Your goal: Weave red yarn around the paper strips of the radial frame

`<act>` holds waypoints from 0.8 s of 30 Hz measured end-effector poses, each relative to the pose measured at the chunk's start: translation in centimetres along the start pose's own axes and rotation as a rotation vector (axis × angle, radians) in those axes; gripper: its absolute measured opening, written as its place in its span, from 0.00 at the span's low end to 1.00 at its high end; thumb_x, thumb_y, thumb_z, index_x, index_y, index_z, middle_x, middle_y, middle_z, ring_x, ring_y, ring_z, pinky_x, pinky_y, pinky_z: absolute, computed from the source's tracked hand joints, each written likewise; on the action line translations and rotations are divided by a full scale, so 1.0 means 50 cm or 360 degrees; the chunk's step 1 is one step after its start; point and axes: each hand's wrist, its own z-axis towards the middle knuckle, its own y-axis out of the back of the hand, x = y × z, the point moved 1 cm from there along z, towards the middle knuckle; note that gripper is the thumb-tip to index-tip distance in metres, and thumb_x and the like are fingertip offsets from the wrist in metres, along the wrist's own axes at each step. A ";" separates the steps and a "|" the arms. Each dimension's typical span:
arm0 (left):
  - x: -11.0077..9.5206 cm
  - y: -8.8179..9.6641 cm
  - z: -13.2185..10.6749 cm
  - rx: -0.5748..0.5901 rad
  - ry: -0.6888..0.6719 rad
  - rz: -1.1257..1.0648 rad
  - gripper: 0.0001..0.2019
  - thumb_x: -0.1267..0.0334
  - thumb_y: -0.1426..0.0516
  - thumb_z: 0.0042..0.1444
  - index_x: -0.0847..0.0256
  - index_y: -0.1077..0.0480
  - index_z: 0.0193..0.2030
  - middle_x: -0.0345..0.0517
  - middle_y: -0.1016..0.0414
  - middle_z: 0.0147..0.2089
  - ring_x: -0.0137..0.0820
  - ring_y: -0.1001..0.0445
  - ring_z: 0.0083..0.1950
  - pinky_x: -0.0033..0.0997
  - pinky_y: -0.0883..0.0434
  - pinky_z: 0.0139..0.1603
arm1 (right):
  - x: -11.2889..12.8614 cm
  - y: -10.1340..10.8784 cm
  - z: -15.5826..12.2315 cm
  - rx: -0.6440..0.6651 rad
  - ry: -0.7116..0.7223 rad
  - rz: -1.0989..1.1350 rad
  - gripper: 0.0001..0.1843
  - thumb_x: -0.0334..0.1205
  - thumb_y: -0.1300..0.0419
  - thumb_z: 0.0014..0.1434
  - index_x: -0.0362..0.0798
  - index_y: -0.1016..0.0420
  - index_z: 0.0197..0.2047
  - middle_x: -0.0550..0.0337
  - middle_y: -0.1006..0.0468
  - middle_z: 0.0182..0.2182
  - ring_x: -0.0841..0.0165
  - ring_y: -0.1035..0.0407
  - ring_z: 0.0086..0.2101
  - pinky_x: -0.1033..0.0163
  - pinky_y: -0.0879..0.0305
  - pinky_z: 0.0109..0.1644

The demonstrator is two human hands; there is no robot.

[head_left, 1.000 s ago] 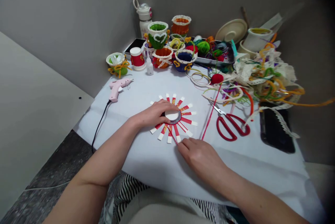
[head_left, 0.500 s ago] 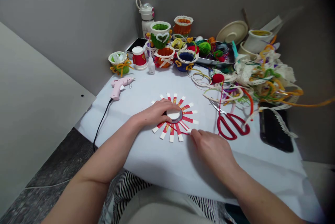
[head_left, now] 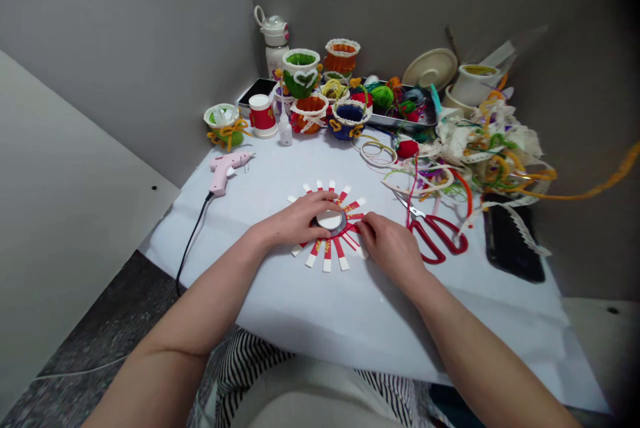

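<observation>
A paper cup (head_left: 327, 263), cut into red and white strips, lies splayed like a sun on the white table cover. My left hand (head_left: 300, 220) presses on it, thumb and fingers curved round the white round piece (head_left: 330, 220) at its centre. Red yarn (head_left: 353, 229) runs by the centre to my right hand (head_left: 393, 241), whose fingertips pinch it over the strips on the right side. More red yarn trails up past the red-handled scissors (head_left: 440, 238) to a small red ball (head_left: 407, 149).
A pink glue gun (head_left: 227, 171) lies left, its black cord going off the table edge. Decorated cups (head_left: 310, 115), a glue bottle (head_left: 285, 131) and a tray of yarn (head_left: 430, 123) stand at the back. Lace and yarn scraps (head_left: 495, 141) and a phone (head_left: 513, 241) lie right.
My right hand has moved up and inward with the red yarn, closer to the cup's centre. My left hand stays on the cup. The view has shifted slightly.
</observation>
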 end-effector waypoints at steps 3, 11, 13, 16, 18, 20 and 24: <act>-0.005 -0.012 0.002 -0.0087 0.0097 0.0095 0.26 0.58 0.33 0.59 0.56 0.31 0.63 0.58 0.34 0.66 0.47 0.37 0.69 0.53 0.36 0.69 | -0.006 -0.003 -0.001 0.0004 -0.0004 0.0025 0.13 0.43 0.49 0.72 0.48 0.26 0.38 0.55 0.21 0.32 0.63 0.30 0.31 0.62 0.55 0.30; 0.008 -0.002 0.001 0.0006 0.0119 0.0191 0.24 0.71 0.40 0.62 0.49 0.32 0.64 0.48 0.26 0.62 0.44 0.35 0.66 0.53 0.39 0.68 | -0.026 0.007 -0.023 -0.0075 0.0418 0.0400 0.15 0.39 0.49 0.71 0.48 0.21 0.43 0.52 0.22 0.39 0.64 0.27 0.37 0.61 0.36 0.39; 0.013 0.007 -0.001 0.0036 0.0123 0.0165 0.25 0.73 0.41 0.61 0.49 0.32 0.64 0.48 0.26 0.62 0.43 0.34 0.66 0.51 0.39 0.68 | -0.022 0.017 -0.034 -0.0035 0.0505 0.0418 0.16 0.37 0.50 0.71 0.48 0.20 0.46 0.51 0.22 0.41 0.64 0.26 0.38 0.60 0.34 0.40; 0.015 0.014 -0.002 0.0060 0.0108 0.0139 0.25 0.73 0.41 0.61 0.51 0.31 0.63 0.48 0.26 0.62 0.42 0.33 0.66 0.50 0.38 0.68 | -0.011 0.031 -0.053 0.0049 0.0631 0.0391 0.16 0.34 0.51 0.71 0.48 0.21 0.49 0.51 0.21 0.42 0.63 0.26 0.39 0.60 0.32 0.41; 0.014 0.017 -0.002 0.0057 0.0091 0.0125 0.23 0.72 0.42 0.62 0.52 0.30 0.63 0.49 0.25 0.62 0.42 0.31 0.65 0.50 0.37 0.67 | -0.004 0.033 -0.066 0.0088 0.0702 0.0296 0.16 0.33 0.51 0.71 0.47 0.21 0.45 0.51 0.21 0.39 0.64 0.26 0.37 0.61 0.34 0.39; 0.014 0.017 -0.001 0.0045 0.0081 0.0103 0.22 0.71 0.41 0.63 0.52 0.30 0.63 0.49 0.25 0.61 0.42 0.31 0.64 0.50 0.36 0.67 | 0.004 0.029 -0.081 0.0094 0.0775 0.0134 0.15 0.31 0.51 0.70 0.46 0.22 0.41 0.53 0.22 0.35 0.65 0.28 0.34 0.61 0.37 0.36; 0.016 0.017 0.001 0.0037 0.0058 0.0053 0.22 0.71 0.40 0.62 0.52 0.29 0.62 0.48 0.24 0.61 0.41 0.30 0.64 0.50 0.36 0.68 | 0.017 0.014 -0.107 0.0026 0.0943 -0.0149 0.14 0.23 0.48 0.64 0.46 0.25 0.33 0.56 0.24 0.31 0.66 0.32 0.30 0.61 0.43 0.32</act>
